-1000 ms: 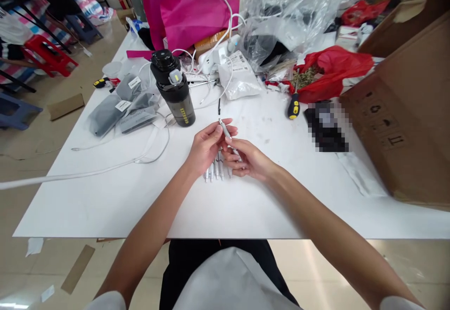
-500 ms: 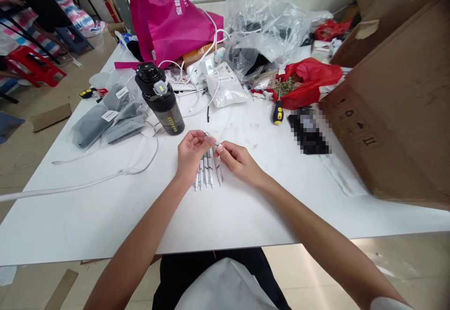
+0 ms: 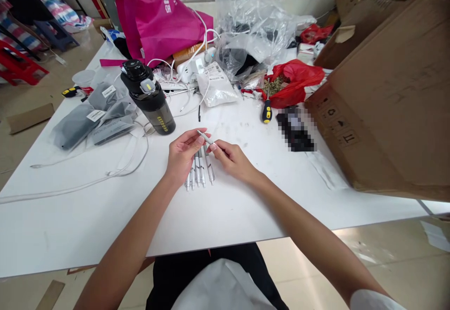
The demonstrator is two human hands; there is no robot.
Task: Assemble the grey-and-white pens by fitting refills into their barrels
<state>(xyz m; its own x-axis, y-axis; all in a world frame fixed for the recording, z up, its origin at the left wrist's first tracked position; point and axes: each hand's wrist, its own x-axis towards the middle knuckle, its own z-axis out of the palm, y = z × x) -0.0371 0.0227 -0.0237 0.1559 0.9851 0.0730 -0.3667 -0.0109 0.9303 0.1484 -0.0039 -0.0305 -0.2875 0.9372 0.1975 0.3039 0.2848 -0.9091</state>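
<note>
A pen (image 3: 206,137) with a silver tip and a grey grip is held up at a slant between my two hands. My left hand (image 3: 182,154) has its thumb and fingers closed around the pen near its tip. My right hand (image 3: 232,160) pinches the same pen further back, hiding its rear part. Below them several white and grey pens (image 3: 198,174) lie side by side on the white table (image 3: 225,216), tips pointing away from me. One pen (image 3: 210,170) lies a little apart at the right of the row. My hands partly cover their upper ends.
A black bottle (image 3: 149,99) stands beyond my left hand, beside bagged grey items (image 3: 79,122) and white cables (image 3: 91,185). Further back are a pink bag (image 3: 158,24), a white packet (image 3: 216,85) and a red bag (image 3: 298,80). A screwdriver (image 3: 267,112) and a large cardboard box (image 3: 386,99) are on the right.
The view has turned slightly right, shifting the scene left. The pen between my hands now shows more of its tip and grip, angled up to the left.
</note>
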